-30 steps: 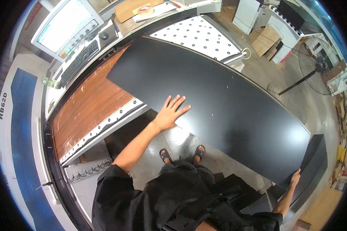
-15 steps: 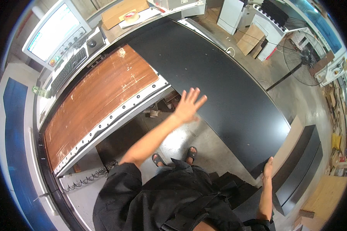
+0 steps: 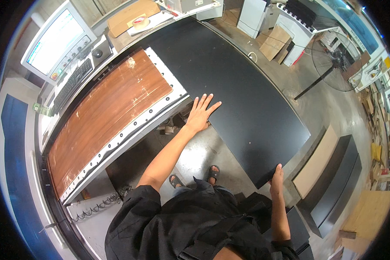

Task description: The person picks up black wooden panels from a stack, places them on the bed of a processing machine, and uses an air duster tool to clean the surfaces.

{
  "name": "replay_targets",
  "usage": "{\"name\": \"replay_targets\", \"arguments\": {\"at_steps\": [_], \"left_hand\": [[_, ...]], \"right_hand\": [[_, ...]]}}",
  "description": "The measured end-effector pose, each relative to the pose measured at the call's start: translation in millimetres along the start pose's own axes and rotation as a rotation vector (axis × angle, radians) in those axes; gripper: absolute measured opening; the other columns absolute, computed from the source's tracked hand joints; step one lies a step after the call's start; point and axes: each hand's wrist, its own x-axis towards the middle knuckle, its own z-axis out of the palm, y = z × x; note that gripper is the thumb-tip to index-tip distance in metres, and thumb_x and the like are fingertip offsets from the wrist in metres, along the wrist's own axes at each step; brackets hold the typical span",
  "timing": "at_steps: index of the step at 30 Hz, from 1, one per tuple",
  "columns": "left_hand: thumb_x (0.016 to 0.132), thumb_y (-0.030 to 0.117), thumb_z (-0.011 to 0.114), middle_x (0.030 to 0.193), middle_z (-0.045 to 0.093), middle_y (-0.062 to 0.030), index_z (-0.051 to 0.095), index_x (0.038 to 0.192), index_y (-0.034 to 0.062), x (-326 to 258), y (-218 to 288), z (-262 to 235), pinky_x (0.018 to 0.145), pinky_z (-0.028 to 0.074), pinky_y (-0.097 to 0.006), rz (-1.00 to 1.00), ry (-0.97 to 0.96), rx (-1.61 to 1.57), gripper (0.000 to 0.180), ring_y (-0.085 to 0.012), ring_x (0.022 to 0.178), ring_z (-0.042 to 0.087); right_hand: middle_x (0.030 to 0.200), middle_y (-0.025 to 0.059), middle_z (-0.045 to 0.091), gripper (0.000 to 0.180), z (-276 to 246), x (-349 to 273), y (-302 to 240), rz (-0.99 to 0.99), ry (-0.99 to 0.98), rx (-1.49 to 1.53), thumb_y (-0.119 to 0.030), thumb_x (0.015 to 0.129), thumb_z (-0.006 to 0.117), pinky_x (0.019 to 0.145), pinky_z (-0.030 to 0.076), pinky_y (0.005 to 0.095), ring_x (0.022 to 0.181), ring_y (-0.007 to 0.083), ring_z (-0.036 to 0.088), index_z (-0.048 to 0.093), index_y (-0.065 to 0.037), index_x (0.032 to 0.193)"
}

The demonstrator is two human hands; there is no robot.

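Far left, control console with monitor (image 3: 54, 41); beside it, brown wooden sheet (image 3: 108, 125) on the machine bed. Centre, left hand (image 3: 201, 113) spread flat, fingers apart, on the near edge of the large black panel (image 3: 238, 86). Right, right hand (image 3: 276, 178) clamped on the panel's near corner. Judged step: sliding the panel along; next calls for level, even support. No containers visible

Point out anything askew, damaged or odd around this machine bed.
The large black panel lies skewed, only partly on the machine bed, its near end overhanging the floor, steadied by the left hand and right hand. The brown wooden board shows pale scuffs.
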Motion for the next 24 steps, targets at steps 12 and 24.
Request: {"name": "replay_targets", "arguments": {"at_steps": [12,24], "left_hand": [[0.074,0.007,0.081,0.17,0.025,-0.0119,0.032,0.161,0.0345,15,-35,0,0.128,0.018,-0.055,-0.017,0.041,0.029,0.104,-0.0358,0.157,0.023],[0.082,0.026,0.084,0.17,0.006,-0.0284,0.024,0.165,0.0289,-190,-55,2,0.126,0.014,-0.063,-0.177,0.165,-0.214,0.102,-0.0466,0.158,0.008]], "right_hand": [[0.076,-0.0019,0.059,0.052,43,21,-25,-0.184,0.023,0.105,-0.058,0.108,0.043,0.042,0.038,0.025,0.053,0.0093,0.052,0.061,-0.009,0.108],[0.136,0.0303,0.05,0.05,54,-6,-28,-0.691,0.693,-0.475,-0.013,0.099,0.064,0.109,0.041,0.0498,0.126,0.0433,0.052,0.045,0.011,0.138]]}}
